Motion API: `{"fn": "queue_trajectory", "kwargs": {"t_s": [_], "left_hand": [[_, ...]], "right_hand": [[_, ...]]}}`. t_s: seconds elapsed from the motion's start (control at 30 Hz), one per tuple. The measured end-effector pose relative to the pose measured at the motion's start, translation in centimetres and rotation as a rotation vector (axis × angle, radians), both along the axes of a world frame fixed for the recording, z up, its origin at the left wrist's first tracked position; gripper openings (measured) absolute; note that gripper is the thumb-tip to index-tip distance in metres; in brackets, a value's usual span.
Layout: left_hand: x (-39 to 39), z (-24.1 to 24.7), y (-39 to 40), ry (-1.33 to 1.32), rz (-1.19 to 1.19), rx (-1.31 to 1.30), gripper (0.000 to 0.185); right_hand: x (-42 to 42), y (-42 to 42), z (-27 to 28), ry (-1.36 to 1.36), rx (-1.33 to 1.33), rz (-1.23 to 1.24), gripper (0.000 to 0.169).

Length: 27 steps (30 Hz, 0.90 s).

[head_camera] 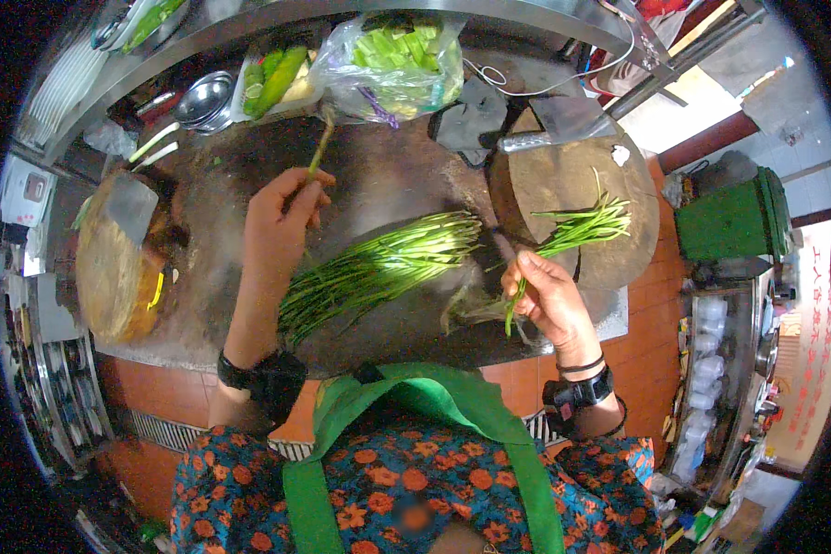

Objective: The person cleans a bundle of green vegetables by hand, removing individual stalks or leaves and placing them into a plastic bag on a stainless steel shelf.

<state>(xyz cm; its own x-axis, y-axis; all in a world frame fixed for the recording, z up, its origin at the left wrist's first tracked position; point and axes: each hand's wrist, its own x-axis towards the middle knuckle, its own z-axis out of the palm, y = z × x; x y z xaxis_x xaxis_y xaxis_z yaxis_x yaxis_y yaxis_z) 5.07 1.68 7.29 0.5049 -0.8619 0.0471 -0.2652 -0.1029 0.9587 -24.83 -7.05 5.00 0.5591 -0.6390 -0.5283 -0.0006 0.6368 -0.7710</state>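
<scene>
My left hand (287, 211) is raised over the left part of the worktable, pinching a thin stem (322, 145) with a brownish upper end. A pile of long, thin green stems (381, 266), possibly garlic scapes, lies across the middle of the table with paler ends toward the right. My right hand (543, 287) grips a small bunch of similar stems (588, 225). They fan out above the round wooden chopping block (609, 260) on the right, and a short tail hangs below the fingers. Pale, dry-looking scraps (474, 305) lie between the pile and this hand.
A cleaver (575, 121) rests on the right block; another cleaver (131, 208) lies on the left chopping block (100, 277). Along the back stand metal bowls (204, 100), a white tray of vegetables (277, 83) and a plastic bag of cut greens (395, 69). A green bin (730, 218) stands right.
</scene>
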Motion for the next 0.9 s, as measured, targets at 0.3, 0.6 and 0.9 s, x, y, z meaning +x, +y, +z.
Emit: {"fn": "queue_trajectory", "kwargs": {"t_s": [0.3,0.6,0.9], "left_hand": [[1.6,-3.3,4.2,-0.162,0.058,0.113,0.014],[2.8,-4.2,7.8,-0.104,0.142,0.112,0.012],[4.1,-5.3,7.6,-0.035,0.159,0.115,0.012]], "right_hand": [[1.5,0.6,-3.0,0.329,-0.34,0.2,0.014],[-3.6,3.1,-16.4,0.947,-1.352,0.391,0.02],[1.7,-0.2,-2.3,0.467,-0.307,0.413,0.017]]}}
